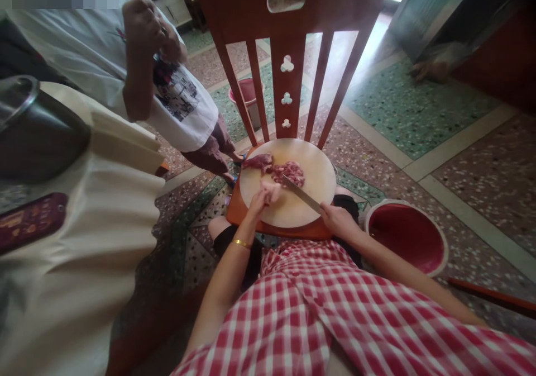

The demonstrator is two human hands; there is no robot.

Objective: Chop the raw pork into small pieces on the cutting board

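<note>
A round cutting board [259,214] lies on the seat of a wooden chair [238,208] in front of me. My right hand [335,219] grips a knife [305,196], its blade slanting over the board with the tip at a pile of chopped red meat [288,173]. On the near left part of the board my left hand [260,198] is closed, its fingers at a pale pink piece of meat [273,190]; their exact grip is too small to make out. A larger dark red chunk of meat [259,162] rests at the board's far left.
Beside my right knee stands a red-lined bucket [406,236]. Another bucket [249,92] is behind the chair. A person in a white shirt [184,108] stands at left, hands raised together. A cloth-covered table [121,197] bears a metal pot [42,130].
</note>
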